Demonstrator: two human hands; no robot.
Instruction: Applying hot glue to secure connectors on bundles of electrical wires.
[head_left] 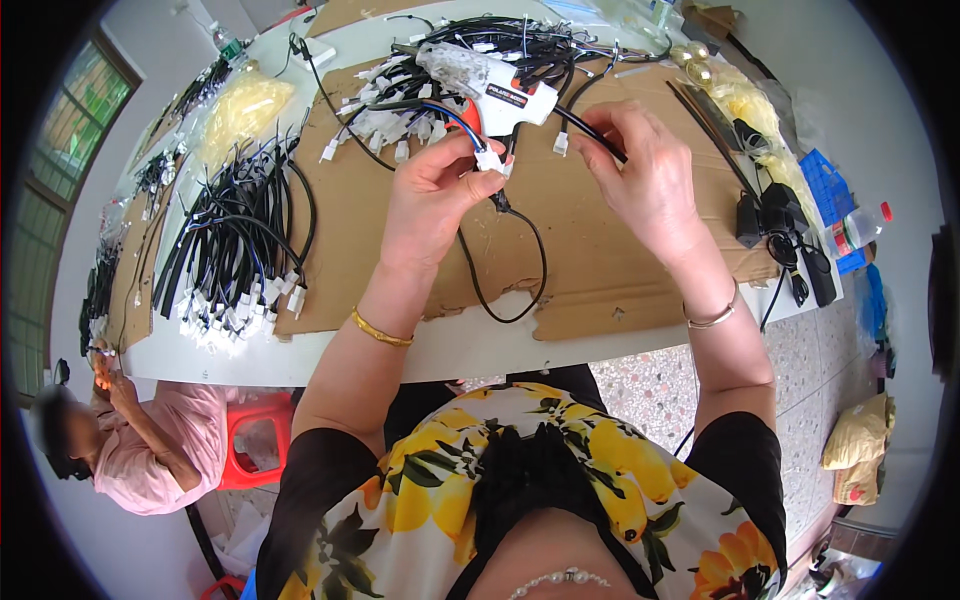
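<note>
My left hand [432, 203] pinches a white plug connector [489, 161] at the end of a cable with blue and black wires. My right hand [645, 172] grips a black cable [590, 131] between thumb and fingers, its short end showing below them. Between and just beyond my hands is a white glue gun [535, 104] with an orange trigger, its nozzle side wrapped in something clear and crumpled. A thin black cord [545, 262] loops over the cardboard below it. Behind lies a heap of black cables with white connectors [385, 125].
Cardboard [640, 270] covers much of the white table [330, 360]. To the left lie a bundle of black cables [230, 235] and a yellowish plastic bag [240, 120]. Black power adapters [780, 212] and a bottle [862, 228] stand right. A co-worker [150, 440] sits far left.
</note>
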